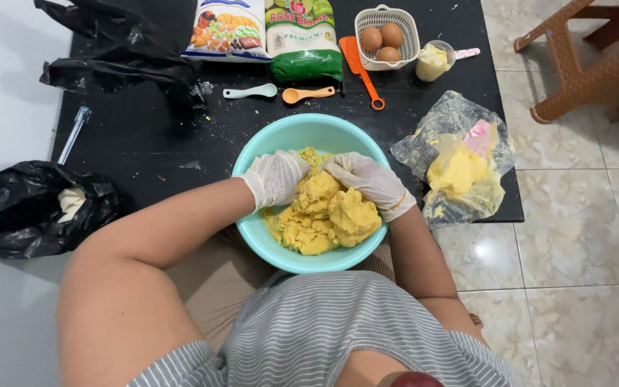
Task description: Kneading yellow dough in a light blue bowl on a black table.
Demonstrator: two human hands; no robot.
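Note:
A turquoise bowl [302, 132] rests on my lap against the edge of a low black table [145, 136]. It holds lumps of yellow dough [327, 215]. My left hand [275, 177], in a thin clear glove, presses on the dough's left side. My right hand [370, 180], also gloved, grips the dough from the right. Both hands close around the same upper lump.
On the table: two food bags [266, 29], a white basket with three eggs [387, 37], a cup of yellow paste [433, 61], an orange spatula [361, 68], two measuring spoons [281, 92] and a clear bag with yellow fat [460, 168]. Black plastic bags [30, 208] lie left; a brown chair [589, 57] stands right.

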